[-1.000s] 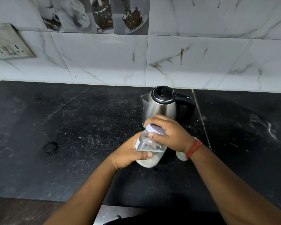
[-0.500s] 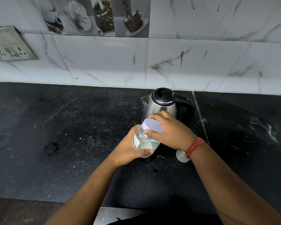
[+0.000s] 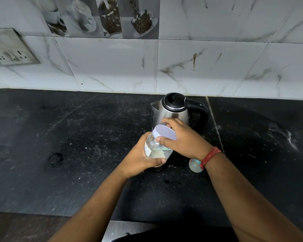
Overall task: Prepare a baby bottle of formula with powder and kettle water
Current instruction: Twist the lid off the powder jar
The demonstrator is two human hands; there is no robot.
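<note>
Item: baby bottle [image 3: 157,150], clear, holding cloudy liquid with pale powder, lifted just in front of the kettle [image 3: 171,110] and leaning toward it. Left hand [image 3: 143,158] wraps the bottle's lower body, fingers curled round it. Right hand [image 3: 184,138] pinches the rim of the white lid [image 3: 164,132] with thumb and fingers. Change: one second ago the bottle lay nearly level; it now stands closer to upright, lid face turned toward the camera. Judged meaning: powder and water are in, and mixing or lid tightening is under way. Hard to make out: whether the lid is fully seated; a small rounded clear piece [image 3: 195,165] right of the bottle, half hidden by the wrist; the kettle's base.
</note>
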